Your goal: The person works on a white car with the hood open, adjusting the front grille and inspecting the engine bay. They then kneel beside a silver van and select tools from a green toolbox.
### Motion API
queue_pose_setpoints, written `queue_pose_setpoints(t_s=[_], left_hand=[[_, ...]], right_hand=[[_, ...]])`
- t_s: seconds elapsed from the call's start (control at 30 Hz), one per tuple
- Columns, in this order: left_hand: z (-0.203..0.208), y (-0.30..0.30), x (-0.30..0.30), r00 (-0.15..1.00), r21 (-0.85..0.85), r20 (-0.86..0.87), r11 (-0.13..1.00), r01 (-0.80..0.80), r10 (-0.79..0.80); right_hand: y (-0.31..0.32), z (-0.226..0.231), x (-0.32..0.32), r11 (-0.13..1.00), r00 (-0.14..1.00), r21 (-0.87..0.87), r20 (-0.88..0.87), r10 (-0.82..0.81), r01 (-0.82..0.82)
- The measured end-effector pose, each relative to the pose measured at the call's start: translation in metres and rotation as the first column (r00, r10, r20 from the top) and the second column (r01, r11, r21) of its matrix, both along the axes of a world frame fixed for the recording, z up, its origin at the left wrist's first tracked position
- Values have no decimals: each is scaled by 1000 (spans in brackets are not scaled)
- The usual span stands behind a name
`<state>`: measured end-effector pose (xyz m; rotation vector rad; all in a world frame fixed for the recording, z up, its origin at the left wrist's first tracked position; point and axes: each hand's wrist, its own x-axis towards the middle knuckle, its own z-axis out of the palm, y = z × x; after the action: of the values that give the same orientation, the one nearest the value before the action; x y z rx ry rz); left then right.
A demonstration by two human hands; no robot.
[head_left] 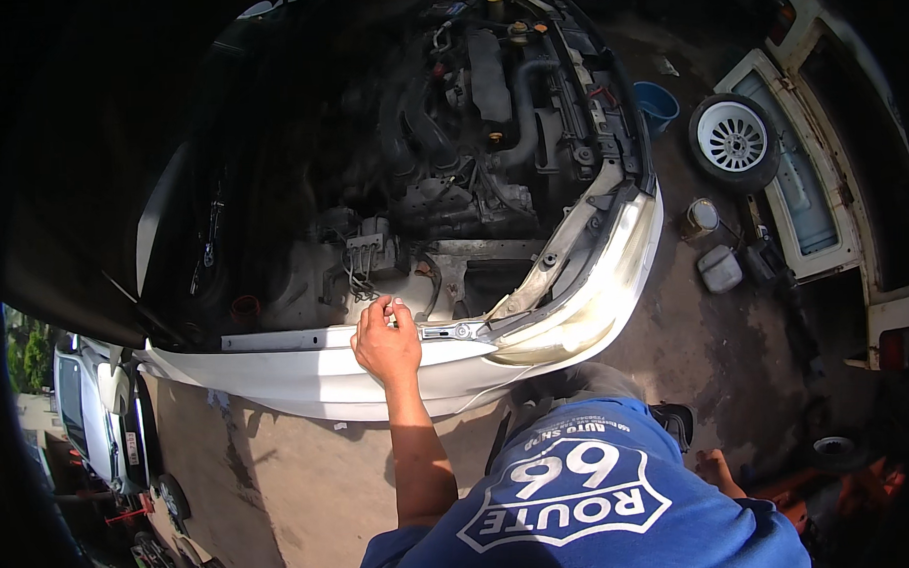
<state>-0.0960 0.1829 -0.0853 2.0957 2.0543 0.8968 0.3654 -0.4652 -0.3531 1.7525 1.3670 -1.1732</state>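
My left hand (pixel 386 341) is over the inner edge of the car's white fender (pixel 278 380), beside the headlight. Its fingers are curled together, and whatever they may grip is too small to make out. Just beyond the fingertips, thin metal lines run up to a brake fluid block (pixel 371 245) inside the engine bay. To the right of the hand, a small metal bracket (pixel 456 332) lies along the fender edge. My right hand (pixel 716 470) hangs low at my right side with its fingers bent in; anything within them is hidden.
The engine (pixel 462 199) fills the dark bay, with the headlight (pixel 562 342) at its near corner. At right, a wheel (pixel 734 134) leans against a detached door panel (pixel 807 212). A blue bucket (pixel 658 105), a can (pixel 701 215) and a jug (pixel 719 270) stand nearby. Another car (pixel 99 412) is at left.
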Motion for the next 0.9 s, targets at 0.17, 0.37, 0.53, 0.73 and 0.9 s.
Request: queue_pose_setpoints(t_s=[0.17,0.37,0.53,0.73,0.9], left_hand=[[0,-3,-1,1000,5,9,1000,16,-16],[4,-3,5,997,-101,-67,994,-31,24],[2,-4,4,999,-31,18,999,41,-40],[3,-36,87,924,34,383,999,-7,-6],[-10,-71,251,901,20,411,990,143,-138]], right_hand=[[-43,-11,-66,903,917,155,-70,-394,400],[62,1,-102,505,572,280,-272,-774,816],[90,9,-75,292,373,259,-365,-853,921],[25,-51,45,470,553,301,-337,-762,830],[-55,-90,238,786,989,602,-52,-136,140]])
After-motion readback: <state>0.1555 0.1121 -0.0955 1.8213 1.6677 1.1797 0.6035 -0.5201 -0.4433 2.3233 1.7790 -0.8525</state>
